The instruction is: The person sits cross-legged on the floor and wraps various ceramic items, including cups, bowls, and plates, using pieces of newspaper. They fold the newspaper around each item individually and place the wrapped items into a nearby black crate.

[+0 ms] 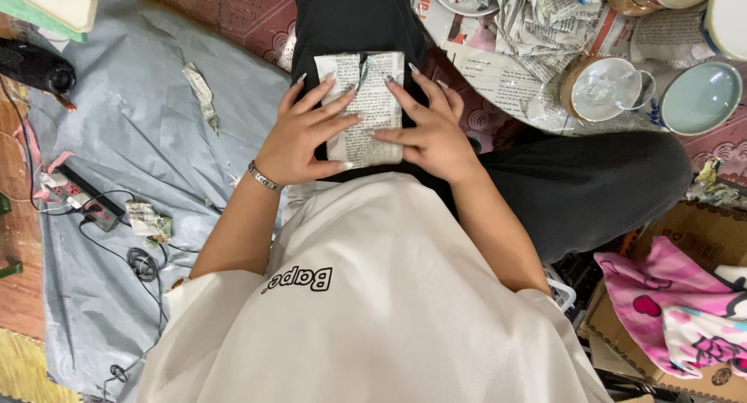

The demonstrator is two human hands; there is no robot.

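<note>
Newspaper-wrapped parcel (366,107): flat, roughly rectangular, lying on the person's lap over black trousers (591,185), a little above frame centre at about 12 o'clock from the white T-shirt (373,310).

Head view.
- Left hand (299,134): spread flat on the parcel's left half, fingers fanned toward 1 o'clock, pressing the paper down rather than gripping. Metal bracelet (264,177) at the wrist.
- Right hand (432,131): also flat and open, on the right half, fingertips near the top edge where the paper shows a ragged seam or tear.
- Step, as I judge it: wrapping in progress, flaps being smoothed and held shut over something flat. What is inside is hidden.
- Next move would call for one hand pinning the flap while the other tucks or folds the loose top edge; thin newsprint tears easily, so light pressure.

Materials and shapes.
- Parcel paper: grey printed newsprint, creased, matte, soft edges.
- At 2 o'clock: a glazed ceramic cup (603,88), round, pale inside, brownish outside, standing on crumpled newspaper sheets (506,68).
- Farther right, a pale green celadon-like bowl (700,98), smooth and shallow.
- At 9 o'clock: grey plastic sheet (132,138) over the floor, wrinkled, with paper scraps; a power strip (82,201) and thin cables on it.
- At 4 o'clock: cardboard box (700,232) holding pink patterned cloth (677,302), soft and folded.
</note>
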